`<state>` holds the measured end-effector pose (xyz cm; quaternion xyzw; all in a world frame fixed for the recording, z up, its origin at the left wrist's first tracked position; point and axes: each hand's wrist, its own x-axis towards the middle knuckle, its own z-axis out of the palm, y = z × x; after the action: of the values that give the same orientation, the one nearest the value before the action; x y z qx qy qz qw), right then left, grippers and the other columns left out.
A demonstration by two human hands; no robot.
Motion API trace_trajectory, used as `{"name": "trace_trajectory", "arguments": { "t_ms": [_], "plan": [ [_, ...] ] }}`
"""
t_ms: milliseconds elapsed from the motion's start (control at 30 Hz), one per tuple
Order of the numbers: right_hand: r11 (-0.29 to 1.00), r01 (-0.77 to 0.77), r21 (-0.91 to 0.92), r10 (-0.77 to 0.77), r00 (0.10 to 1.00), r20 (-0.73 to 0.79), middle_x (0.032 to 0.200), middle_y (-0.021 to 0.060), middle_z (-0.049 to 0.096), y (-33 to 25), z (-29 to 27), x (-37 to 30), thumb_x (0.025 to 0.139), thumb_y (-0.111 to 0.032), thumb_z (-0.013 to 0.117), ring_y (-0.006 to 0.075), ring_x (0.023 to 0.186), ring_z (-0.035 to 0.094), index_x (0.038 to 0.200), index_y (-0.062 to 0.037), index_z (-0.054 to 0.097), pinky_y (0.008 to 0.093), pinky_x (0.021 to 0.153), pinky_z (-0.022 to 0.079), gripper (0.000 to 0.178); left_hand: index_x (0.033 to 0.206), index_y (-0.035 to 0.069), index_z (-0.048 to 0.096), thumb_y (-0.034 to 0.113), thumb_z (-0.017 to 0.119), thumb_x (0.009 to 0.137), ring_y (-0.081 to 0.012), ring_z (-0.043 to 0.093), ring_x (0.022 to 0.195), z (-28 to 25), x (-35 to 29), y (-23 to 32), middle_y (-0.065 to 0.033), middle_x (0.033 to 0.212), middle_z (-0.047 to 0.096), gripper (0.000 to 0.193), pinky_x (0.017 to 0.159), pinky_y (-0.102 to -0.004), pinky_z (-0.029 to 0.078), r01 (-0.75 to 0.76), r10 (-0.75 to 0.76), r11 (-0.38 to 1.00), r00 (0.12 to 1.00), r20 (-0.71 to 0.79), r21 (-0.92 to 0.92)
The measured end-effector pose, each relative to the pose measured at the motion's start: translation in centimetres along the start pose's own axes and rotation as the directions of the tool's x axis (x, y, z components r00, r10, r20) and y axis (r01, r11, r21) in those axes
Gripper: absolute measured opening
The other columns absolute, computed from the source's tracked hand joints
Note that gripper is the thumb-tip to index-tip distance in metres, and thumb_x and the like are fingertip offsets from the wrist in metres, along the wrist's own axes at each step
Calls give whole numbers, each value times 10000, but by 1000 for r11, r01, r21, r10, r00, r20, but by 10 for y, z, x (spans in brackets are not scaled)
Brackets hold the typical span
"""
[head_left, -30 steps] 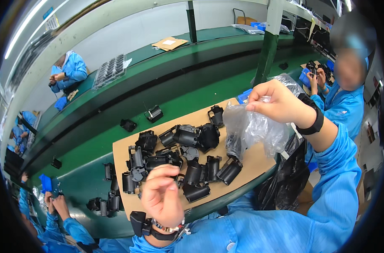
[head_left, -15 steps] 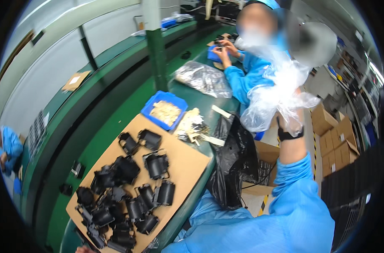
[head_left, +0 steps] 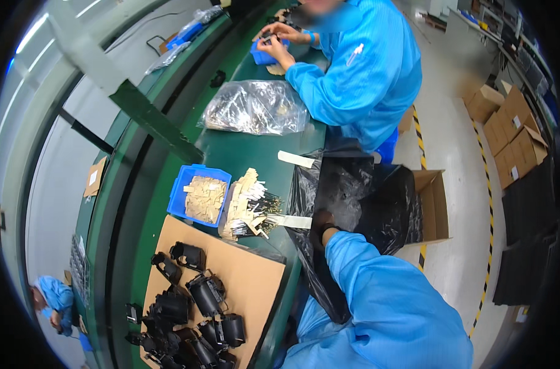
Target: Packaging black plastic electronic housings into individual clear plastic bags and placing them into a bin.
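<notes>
My right hand (head_left: 322, 219) reaches down into the mouth of a black plastic bag (head_left: 390, 200), beside the table edge. Its fingers are in shadow and mostly hidden, so I cannot see whether they hold anything. Greyish see-through plastic (head_left: 344, 206) lies inside the bag next to the hand. Strips of pale tape (head_left: 295, 159) fix the bag's edge to the green table (head_left: 249, 147). My left hand is out of view. Several black cylindrical housings (head_left: 206, 294) lie on a cardboard sheet (head_left: 249, 270) to the left.
A blue bin (head_left: 176, 200) holds tan pieces, beside a pile of tan-tabbed wires (head_left: 249, 206). A clear bag (head_left: 255, 107) lies farther up the table, near a co-worker in blue (head_left: 366, 67) handling a small dark part. An open carton (head_left: 436, 209) stands behind the black bag.
My right hand has come down from in front of the co-worker into the black bag. The crumpled clear plastic bag is gone from the raised hand. My view has shifted; my left fingertips have left it.
</notes>
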<state>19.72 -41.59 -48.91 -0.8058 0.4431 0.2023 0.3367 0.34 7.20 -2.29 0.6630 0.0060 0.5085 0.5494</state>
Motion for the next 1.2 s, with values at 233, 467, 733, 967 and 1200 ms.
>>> {"name": "trace_trajectory", "arguments": {
  "t_ms": [233,467,733,967,1200],
  "plan": [
    [762,372,530,-473,879,62,1356,155,465,47,45,34,908,-301,444,246,1230,439,1322,-18,443,405,1004,359,502,981,-63,575,-58,540,845,-277,582,881,12,5,11,-150,927,615,141,820,-371,472,-589,287,454,807,516,669],
    [162,-204,965,-418,872,254,1354,87,443,56,-116,-75,887,-92,480,211,1067,566,1314,-21,433,340,888,447,435,994,-86,533,-68,457,894,-291,564,928,38,1,1,-179,1062,542,127,861,-346,443,-537,238,709,792,563,457],
    [779,497,383,-477,865,-154,919,72,667,79,-118,-91,673,45,663,224,1087,556,1052,-50,648,347,866,466,391,994,-29,554,7,461,919,-233,561,930,81,-18,9,-140,1009,589,125,874,-327,429,-312,182,920,876,446,238],
    [585,774,244,-688,632,-356,1243,157,532,72,-122,-98,734,-49,657,307,1287,378,1195,-70,570,497,1077,221,469,983,-31,551,-3,468,898,-239,557,928,75,-27,8,-144,1010,583,122,868,-326,421,-198,140,969,931,337,145],
    [526,813,-250,-849,518,-102,1459,175,285,30,-188,-140,799,-219,600,442,1379,109,1182,-66,555,601,1083,93,415,966,-37,519,-40,429,901,-251,547,927,75,-34,9,-157,1002,561,111,864,-333,421,-224,173,964,937,303,144]
  ]
}}
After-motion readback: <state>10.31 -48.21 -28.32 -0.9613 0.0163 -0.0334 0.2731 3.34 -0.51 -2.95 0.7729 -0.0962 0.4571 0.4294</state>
